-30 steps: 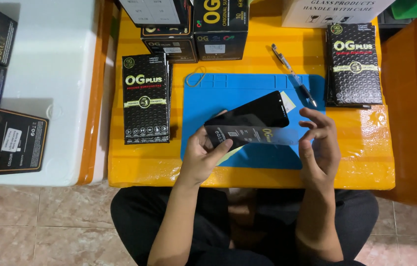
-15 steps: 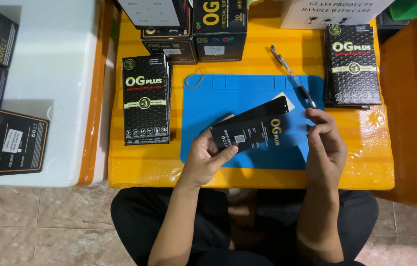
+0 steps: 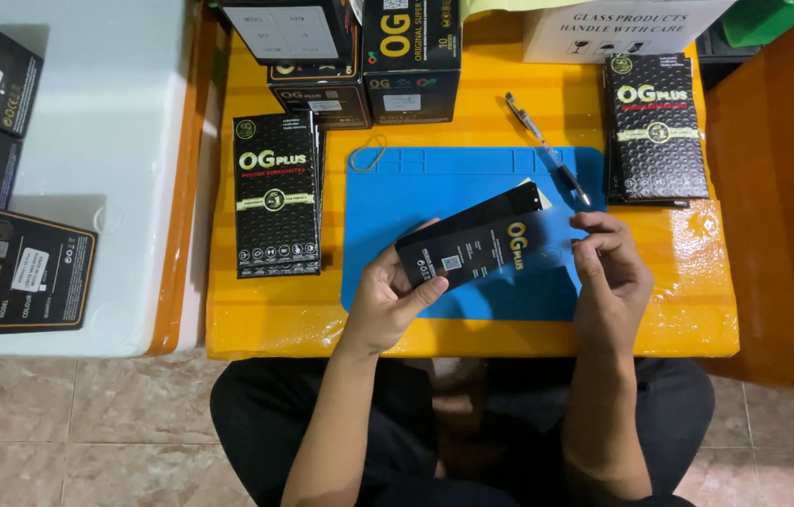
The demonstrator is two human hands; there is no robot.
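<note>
Surface: low yellow table (image 3: 256, 319) on tiled floor, blue work mat (image 3: 416, 192) at its centre; white table (image 3: 106, 141) at 9 o'clock of it.
Held item: flat black packet (image 3: 477, 246) with gold lettering, tilted, right end higher, over the mat's lower half.
Left hand (image 3: 388, 305): clamped on the packet's lower-left end, thumb on top.
Right hand (image 3: 613, 272): at the packet's right end, fingers curled at the edge; firm pinch or only touching, cannot tell.
Hands: apart, one on each end of the packet.
Mat 9 o'clock: stack of black retail boxes (image 3: 275, 192), just beside the mat.
Mat 3 o'clock: second black box stack (image 3: 657, 127), near the table's right edge.
Mat 1 o'clock: pen (image 3: 547, 148), lying diagonal, tip over the mat's corner.
Mat 12 o'clock: taller black cartons (image 3: 411, 56), white carton (image 3: 622, 28) to their right.
Far 9 o'clock: more black boxes (image 3: 22, 272) on the white table.
</note>
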